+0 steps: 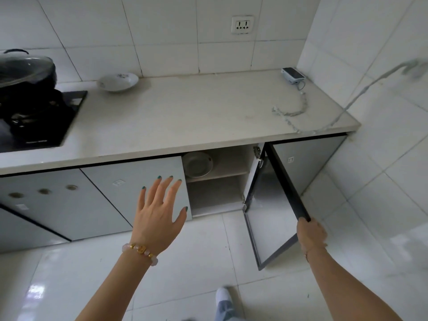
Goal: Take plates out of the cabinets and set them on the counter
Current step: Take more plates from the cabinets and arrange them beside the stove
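Note:
A lower cabinet [234, 172] stands open under the pale counter [185, 117]. On its upper shelf rests a stack of white plates [198, 164], partly hidden by the counter edge. One white plate with a dark flower mark [118, 81] sits on the counter at the back left. My right hand [311, 234] grips the outer corner of the swung-out cabinet door [271, 205]. My left hand [159, 212] hovers in front of the closed door to the left of the opening, fingers spread, holding nothing.
A black gas hob [46, 121] with a lidded black wok [25, 72] fills the counter's left end. A small device with a cable [293, 75] lies at the back right. A tiled wall closes the right side. My white shoe [223, 295] is on the floor below.

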`<state>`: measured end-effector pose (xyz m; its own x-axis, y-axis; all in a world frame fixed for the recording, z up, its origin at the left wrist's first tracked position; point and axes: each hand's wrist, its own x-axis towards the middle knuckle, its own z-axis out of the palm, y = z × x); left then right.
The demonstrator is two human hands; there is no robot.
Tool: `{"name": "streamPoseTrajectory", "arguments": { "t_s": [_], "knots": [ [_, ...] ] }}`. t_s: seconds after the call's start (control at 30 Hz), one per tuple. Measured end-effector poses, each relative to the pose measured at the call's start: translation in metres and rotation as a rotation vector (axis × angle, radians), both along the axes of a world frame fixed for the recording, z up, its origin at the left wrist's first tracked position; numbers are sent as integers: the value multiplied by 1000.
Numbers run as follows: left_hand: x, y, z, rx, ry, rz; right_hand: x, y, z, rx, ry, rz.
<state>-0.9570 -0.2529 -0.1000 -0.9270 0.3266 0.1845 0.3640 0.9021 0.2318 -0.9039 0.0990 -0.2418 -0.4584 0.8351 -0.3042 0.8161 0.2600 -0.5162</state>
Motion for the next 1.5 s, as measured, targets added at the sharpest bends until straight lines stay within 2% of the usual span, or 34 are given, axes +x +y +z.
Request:
{"name": "streamPoseTrajectory", "arguments": {
  "t_s": [0.1,0.23,0.33,0.4,0.53,0.67,0.8,1.23,1.5],
  "knots": [
    [-3,-1,0,2,-1,7,-8,-10,0,123,-75,107],
    [-6,-5,1,18,-1,36,-29,-26,4,145,60,255],
    [-7,-8,2,23,0,60,-52,-40,10,-98,248,230],
    [-8,-12,2,25,4,77,-70,-50,16,-311,307,231],
    [-11,-19,0,26,20,109,-97,-70,26,-807,401,57],
    [-17,-19,2,19,48,141,-113,-85,23,-1079,466,50],
    [-22,-20,-1,3,62,171,-130,-96,19,-1253,481,34],
    [-60,11,-43,-52,-57,225,-198,-99,-36,-1428,331,-8],
    [-114,34,-127,-7,-112,168,-247,-104,-125,-1425,267,-61]
  ]
}}
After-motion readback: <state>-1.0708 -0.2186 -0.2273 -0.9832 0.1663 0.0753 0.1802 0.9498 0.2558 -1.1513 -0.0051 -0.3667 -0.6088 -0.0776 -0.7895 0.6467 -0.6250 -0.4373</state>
